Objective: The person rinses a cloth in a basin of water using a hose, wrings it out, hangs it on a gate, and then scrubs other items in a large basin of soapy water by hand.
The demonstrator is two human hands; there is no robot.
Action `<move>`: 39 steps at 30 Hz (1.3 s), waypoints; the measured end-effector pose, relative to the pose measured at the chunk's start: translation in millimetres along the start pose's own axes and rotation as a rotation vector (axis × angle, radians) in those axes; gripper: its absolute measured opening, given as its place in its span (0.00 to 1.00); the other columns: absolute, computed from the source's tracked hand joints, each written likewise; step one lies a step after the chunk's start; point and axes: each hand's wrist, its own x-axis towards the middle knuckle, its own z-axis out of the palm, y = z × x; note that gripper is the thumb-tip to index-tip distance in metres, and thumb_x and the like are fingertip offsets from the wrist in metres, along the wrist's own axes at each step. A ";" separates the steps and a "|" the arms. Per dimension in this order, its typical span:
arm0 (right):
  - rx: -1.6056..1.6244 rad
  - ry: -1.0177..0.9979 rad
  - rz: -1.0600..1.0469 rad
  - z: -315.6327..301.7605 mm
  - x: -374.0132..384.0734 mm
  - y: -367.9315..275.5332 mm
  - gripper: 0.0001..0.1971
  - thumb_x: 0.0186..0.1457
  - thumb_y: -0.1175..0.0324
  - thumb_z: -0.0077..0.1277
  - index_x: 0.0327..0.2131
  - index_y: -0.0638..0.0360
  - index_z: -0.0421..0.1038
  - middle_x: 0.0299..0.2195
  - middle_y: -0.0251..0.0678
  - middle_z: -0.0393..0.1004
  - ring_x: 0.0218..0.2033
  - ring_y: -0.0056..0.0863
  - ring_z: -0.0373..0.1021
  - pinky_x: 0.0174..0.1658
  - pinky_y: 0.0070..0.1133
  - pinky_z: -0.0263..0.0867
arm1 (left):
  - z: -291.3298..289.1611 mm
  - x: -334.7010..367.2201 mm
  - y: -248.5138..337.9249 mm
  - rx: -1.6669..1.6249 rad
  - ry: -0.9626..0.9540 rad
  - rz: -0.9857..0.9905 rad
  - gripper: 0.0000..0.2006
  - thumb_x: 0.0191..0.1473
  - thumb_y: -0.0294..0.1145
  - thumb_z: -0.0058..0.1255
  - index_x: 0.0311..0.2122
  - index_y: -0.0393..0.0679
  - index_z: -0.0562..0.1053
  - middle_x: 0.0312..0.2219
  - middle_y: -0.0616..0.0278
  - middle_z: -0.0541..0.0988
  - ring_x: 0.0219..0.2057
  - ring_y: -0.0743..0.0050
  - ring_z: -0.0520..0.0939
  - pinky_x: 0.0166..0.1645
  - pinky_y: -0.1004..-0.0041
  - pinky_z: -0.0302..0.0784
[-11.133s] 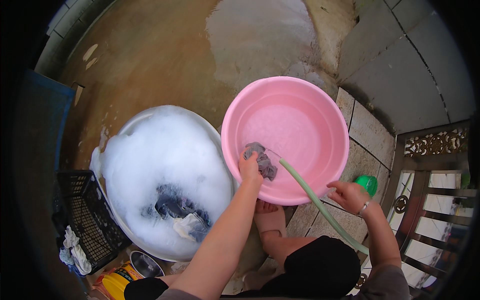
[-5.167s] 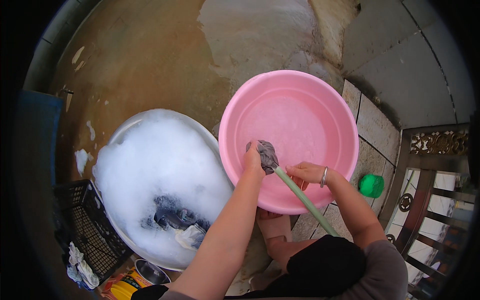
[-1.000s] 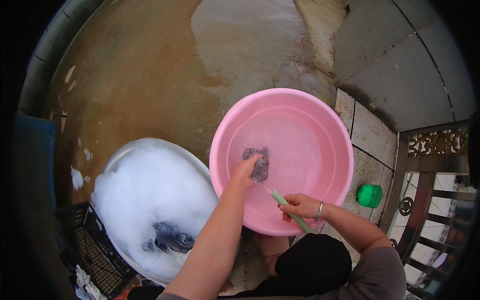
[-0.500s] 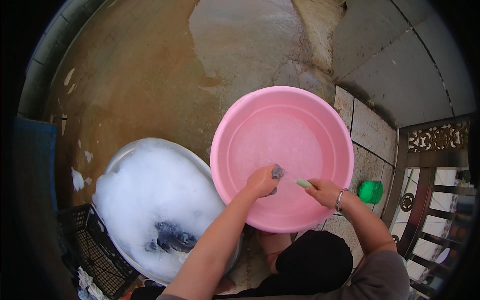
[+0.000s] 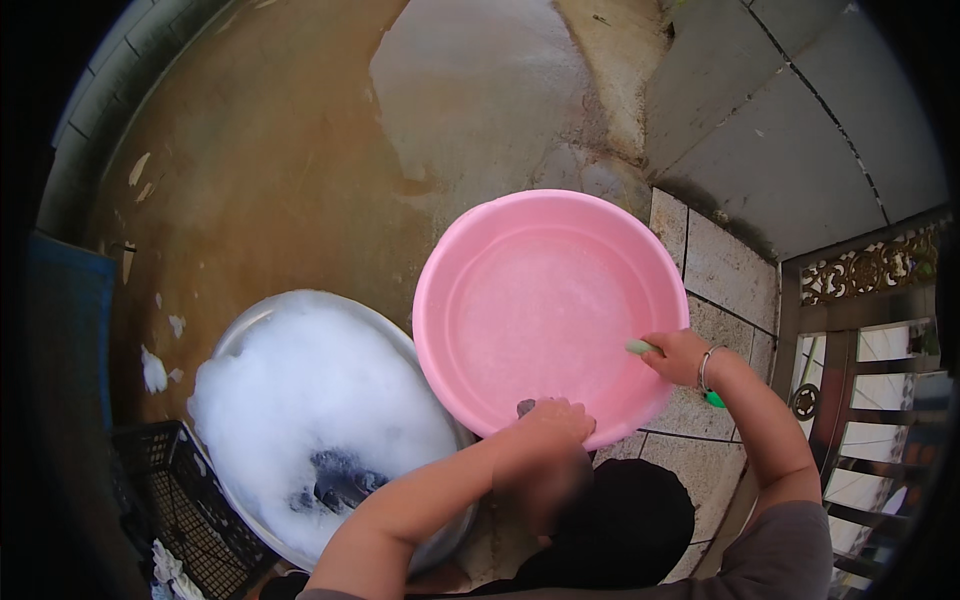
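A large pink basin [image 5: 545, 205] stands in front of me, with shallow cloudy water in its bottom. My left hand [image 5: 555, 425] is closed at its near rim, and a small piece of grey cloth [image 5: 526, 407] pokes out past the fingers; most of the cloth is hidden. Over the basin's right rim, my right hand [image 5: 680, 357] grips a pale green tube [image 5: 643, 347] whose end points left over the water. The rest of the tube is hidden in the hand. A metal bracelet circles that wrist.
To the left, a metal tub [image 5: 385, 325] brims with white suds [image 5: 300, 390], dark fabric showing among them. Beside it sits a black plastic crate [image 5: 195, 515]. A green container [image 5: 714, 399] is partly behind my right wrist. A dark metal gate [image 5: 835, 370] stands at the right.
My left hand has moved with the grey cloth from above the water to the near rim. The right hand has drawn back to the right rim with the tube; the clear streak at its tip is gone.
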 end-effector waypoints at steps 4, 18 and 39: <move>-0.001 0.000 -0.143 -43.7 15.5 -15.6 0.17 0.47 0.59 0.37 0.36 0.59 0.66 0.26 0.44 0.70 0.25 0.35 0.67 0.30 0.25 0.63 | -75.0 -15.5 -17.5 -0.159 -0.075 0.095 0.18 0.27 0.33 0.49 0.30 0.39 0.67 0.26 0.53 0.69 0.31 0.55 0.70 0.34 0.64 0.65; 0.414 -0.188 -0.011 -176.6 16.1 -75.5 0.13 0.49 0.61 0.37 0.34 0.56 0.65 0.09 0.23 0.51 0.07 0.11 0.47 0.08 0.13 0.42 | -221.6 -53.9 -63.9 -1.011 0.081 -0.092 0.20 0.22 0.25 0.46 0.31 0.35 0.70 0.22 0.64 0.72 0.24 0.78 0.71 0.29 0.79 0.68; 0.446 -0.175 0.028 -48.6 27.2 -41.3 0.15 0.50 0.58 0.36 0.35 0.58 0.61 0.14 0.27 0.55 0.11 0.15 0.53 0.12 0.15 0.52 | -48.4 -3.6 7.1 -0.068 0.368 0.085 0.15 0.34 0.42 0.50 0.23 0.40 0.68 0.21 0.57 0.71 0.23 0.58 0.72 0.29 0.66 0.67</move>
